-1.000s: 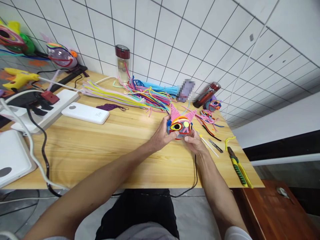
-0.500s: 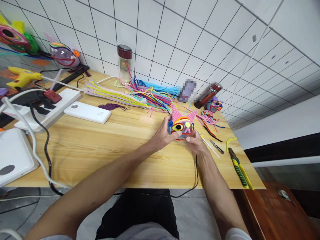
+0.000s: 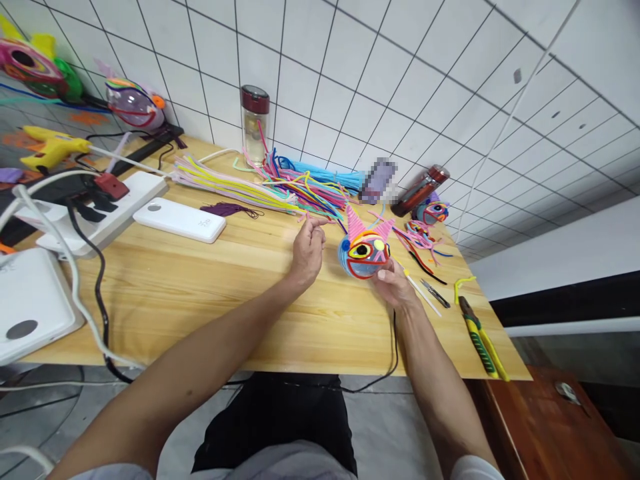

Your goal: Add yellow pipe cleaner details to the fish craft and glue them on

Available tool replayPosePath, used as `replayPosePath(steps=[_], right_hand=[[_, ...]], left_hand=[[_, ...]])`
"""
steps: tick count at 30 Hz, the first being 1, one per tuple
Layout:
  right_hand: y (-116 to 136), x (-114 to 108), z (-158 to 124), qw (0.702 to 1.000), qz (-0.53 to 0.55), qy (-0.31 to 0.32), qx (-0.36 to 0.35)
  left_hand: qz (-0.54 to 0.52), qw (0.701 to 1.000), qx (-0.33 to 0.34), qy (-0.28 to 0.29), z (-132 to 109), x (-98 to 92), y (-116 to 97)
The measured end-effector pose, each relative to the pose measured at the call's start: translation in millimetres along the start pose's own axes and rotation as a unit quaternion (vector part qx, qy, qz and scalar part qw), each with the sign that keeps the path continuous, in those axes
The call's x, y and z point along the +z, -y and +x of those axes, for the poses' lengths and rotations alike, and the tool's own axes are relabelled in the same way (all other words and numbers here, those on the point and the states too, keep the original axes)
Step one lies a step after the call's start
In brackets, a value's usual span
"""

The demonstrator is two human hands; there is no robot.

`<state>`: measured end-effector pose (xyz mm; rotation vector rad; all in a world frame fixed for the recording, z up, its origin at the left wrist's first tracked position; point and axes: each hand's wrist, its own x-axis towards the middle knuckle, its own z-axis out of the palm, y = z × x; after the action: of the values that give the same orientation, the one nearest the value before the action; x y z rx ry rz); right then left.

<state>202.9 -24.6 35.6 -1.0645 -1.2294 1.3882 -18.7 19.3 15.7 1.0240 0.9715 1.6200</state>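
Note:
My right hand (image 3: 394, 283) grips a clear ball with a pipe-cleaner face (image 3: 364, 257) from its lower right, thumb on the front. The ball carries two pointed pink ears, a yellow-ringed black eye, a red outline and blue coils on its left side. It is held above the wooden table (image 3: 260, 313). To the left of the ball, and apart from it, my left hand (image 3: 307, 253) is raised with the index finger stretched out and the other fingers bent. I see nothing held in it. Behind it lies a pile of coloured pipe cleaners (image 3: 320, 197).
Pliers (image 3: 477, 337), small snips (image 3: 435, 292) and a white stick (image 3: 425, 297) lie at the right. A similar decorated ball (image 3: 431, 211) stands near a red flask (image 3: 420, 190). At left are a power bank (image 3: 180, 220), a power strip (image 3: 115, 207), cables and a yellow glue gun (image 3: 55, 148).
My left hand has let go of the ball and moved left of it, uncovering the ball's blue coiled side. The right hand still holds the ball in nearly the same place.

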Motion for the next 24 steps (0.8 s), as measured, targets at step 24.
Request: replayPosePath(steps=[24], right_hand=[[-8.0, 3.2, 9.0, 0.990, -0.117, 0.076, 0.001]], left_hand=[[-0.027, 0.992, -0.122, -0.030, 42.2, -23.4, 9.5]])
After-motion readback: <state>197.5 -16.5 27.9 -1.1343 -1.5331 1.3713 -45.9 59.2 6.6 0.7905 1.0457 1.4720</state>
